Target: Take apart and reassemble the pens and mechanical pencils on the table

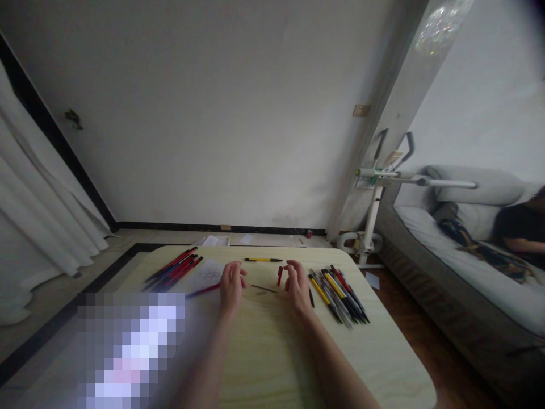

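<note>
My left hand [232,287] rests on the pale wooden table [272,352] with fingers curled, holding one end of a red pen barrel [203,291] that points left. My right hand [298,287] is curled too, pinching a short red pen piece [280,276] upright. Between the hands lies a thin dark refill [264,288]. A yellow and black pen [263,259] lies just beyond them.
A bunch of red and black pens [174,269] lies at left beside a sheet of paper [206,274]. Several mixed pens [338,288] lie at right. An exercise machine [374,210] and a sofa [460,267] with a seated person [522,227] stand to the right.
</note>
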`<state>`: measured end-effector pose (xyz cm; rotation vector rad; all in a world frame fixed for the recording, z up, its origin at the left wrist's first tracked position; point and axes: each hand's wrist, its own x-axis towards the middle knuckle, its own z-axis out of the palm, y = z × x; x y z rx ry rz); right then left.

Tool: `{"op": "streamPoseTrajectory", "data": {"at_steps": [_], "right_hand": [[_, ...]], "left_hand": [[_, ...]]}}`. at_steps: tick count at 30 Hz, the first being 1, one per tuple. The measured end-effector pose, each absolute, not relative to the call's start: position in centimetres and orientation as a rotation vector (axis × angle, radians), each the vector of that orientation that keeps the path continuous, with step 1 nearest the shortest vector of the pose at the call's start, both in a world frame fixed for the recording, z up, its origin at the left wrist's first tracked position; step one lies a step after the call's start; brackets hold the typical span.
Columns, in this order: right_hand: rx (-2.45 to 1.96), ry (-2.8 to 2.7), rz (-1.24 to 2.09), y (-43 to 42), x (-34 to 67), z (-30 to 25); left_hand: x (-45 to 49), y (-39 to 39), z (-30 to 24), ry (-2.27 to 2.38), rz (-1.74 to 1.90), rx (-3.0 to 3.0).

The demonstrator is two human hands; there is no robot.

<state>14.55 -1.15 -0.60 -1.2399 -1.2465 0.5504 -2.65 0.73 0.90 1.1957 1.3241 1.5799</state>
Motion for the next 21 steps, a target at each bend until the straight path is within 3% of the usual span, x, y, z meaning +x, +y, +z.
{"op": "streamPoseTrajectory", "data": {"at_steps": [4,21], "right_hand": [[-1.193,-1.097,0.77,-1.4,14.1,-0.1],[-1.075,-0.989,1.044,-1.5,14.0,0.8]], "left_hand": [[-2.6,0.7,0.9,1.301,1.593,1.179],[-2.6,0.7,1.2,1.294,1.604,1.151]]}}
